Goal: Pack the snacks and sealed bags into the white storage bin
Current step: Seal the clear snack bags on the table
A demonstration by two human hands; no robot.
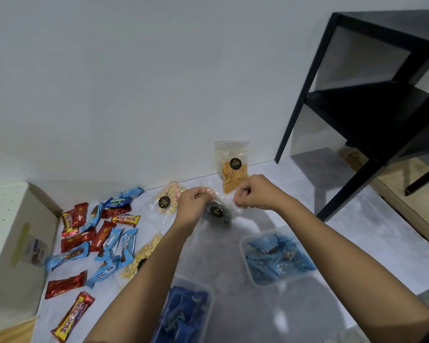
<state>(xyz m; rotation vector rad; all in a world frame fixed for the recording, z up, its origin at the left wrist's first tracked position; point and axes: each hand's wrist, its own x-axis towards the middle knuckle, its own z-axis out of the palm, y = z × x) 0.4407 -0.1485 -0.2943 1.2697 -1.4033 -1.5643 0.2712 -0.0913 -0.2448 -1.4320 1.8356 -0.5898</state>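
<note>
A person's left hand (195, 201) and right hand (253, 194) hold a clear dark bag (217, 212) between them, each hand with its fingers curled and pinching the bag's top edge, the left at one corner and the right at the other. The bag bears a round black sticker and hangs just above a pale grey mat (344, 214), close to the white wall (134, 95). Behind the hands, a stick bag (232, 169) of orange snacks stands upright against the wall. A pastel bag (167, 201) lies flat just beside the left hand, and a yellow bag (144, 256) lies nearer the camera, partly hidden by the left forearm. Red and blue wrapped bars (97, 233) lie scattered over the mat to the left, some overlapping. Two clear tubs hold blue packets: the far tub (278, 256) sits under the right forearm, and the near tub (183, 315) sits between the two forearms at the bottom edge. A white perforated box (8, 231) stands at far left, and a black table (369, 95) stands at right.
</note>
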